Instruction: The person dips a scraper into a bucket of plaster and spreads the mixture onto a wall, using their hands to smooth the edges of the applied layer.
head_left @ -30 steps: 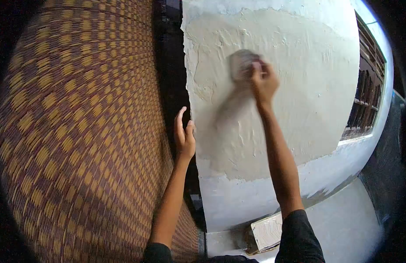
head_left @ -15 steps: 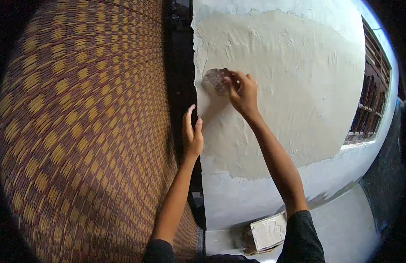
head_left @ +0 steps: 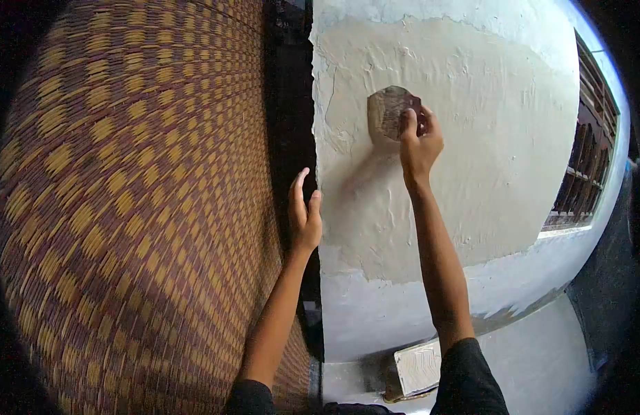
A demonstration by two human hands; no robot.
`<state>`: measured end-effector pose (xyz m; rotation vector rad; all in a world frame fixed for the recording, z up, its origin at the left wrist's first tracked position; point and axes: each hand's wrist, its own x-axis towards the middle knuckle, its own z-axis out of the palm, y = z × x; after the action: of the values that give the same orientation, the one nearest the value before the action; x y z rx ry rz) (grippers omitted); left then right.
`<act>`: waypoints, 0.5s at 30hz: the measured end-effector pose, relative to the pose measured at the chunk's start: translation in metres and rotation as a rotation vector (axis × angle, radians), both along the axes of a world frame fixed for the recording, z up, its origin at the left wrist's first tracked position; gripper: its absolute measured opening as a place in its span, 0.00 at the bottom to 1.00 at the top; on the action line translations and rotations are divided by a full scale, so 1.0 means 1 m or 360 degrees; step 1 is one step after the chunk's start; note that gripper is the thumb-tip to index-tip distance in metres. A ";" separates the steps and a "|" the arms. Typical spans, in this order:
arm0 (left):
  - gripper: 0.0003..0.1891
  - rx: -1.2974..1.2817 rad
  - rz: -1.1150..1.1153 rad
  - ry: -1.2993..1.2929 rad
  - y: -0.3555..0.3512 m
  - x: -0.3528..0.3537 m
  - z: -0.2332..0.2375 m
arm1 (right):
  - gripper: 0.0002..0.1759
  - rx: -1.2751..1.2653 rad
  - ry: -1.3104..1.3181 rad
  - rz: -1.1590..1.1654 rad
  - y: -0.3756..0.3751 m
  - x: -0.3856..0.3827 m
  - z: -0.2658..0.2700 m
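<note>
A cream-coloured coating with ridges and rough edges covers much of the white wall [head_left: 472,159]. My right hand [head_left: 421,142] grips a flat, greyish-brown scraper [head_left: 392,114] with an angular outline, holding it at the coated surface in the upper middle of the wall. A shadow falls on the wall below it. At the wall's left edge, my left hand [head_left: 307,214] is raised with thumb and fingers apart and nothing in it.
A woven mat [head_left: 140,207] in yellow and maroon hangs along the left. A barred window [head_left: 586,152] is at the right. On the floor below stands a container with whitish paste [head_left: 418,368].
My right hand and the scraper have moved right and slightly upward along the wall, and the scraper's face shows more. My left hand has barely moved.
</note>
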<state>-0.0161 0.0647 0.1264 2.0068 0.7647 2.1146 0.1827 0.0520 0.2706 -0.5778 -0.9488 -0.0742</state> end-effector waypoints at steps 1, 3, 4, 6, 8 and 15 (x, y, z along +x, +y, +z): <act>0.25 -0.0002 0.0003 -0.0025 0.002 0.001 -0.002 | 0.13 0.0004 0.0001 -0.0005 0.001 -0.006 -0.003; 0.25 -0.0012 0.0012 -0.0039 0.002 0.004 -0.003 | 0.13 0.0091 -0.0453 -0.0236 0.003 -0.015 -0.012; 0.25 -0.0007 0.0014 -0.0066 0.000 0.008 -0.002 | 0.12 0.0138 -0.0682 -0.0244 0.003 -0.025 -0.018; 0.25 0.0069 0.0037 -0.0102 0.001 0.013 -0.001 | 0.11 0.0129 -0.0983 -0.0388 0.001 -0.044 -0.026; 0.25 0.0039 0.0043 -0.0098 -0.003 0.016 0.000 | 0.11 0.0027 -0.0904 -0.0454 0.002 -0.044 -0.023; 0.26 -0.0006 0.0057 -0.0083 -0.005 0.002 -0.004 | 0.13 0.0136 0.0349 -0.0363 -0.004 0.065 0.042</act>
<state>-0.0141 0.0598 0.1222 1.9424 0.8013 2.1739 0.2480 0.0476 0.3127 -0.6001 -0.6611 -0.2495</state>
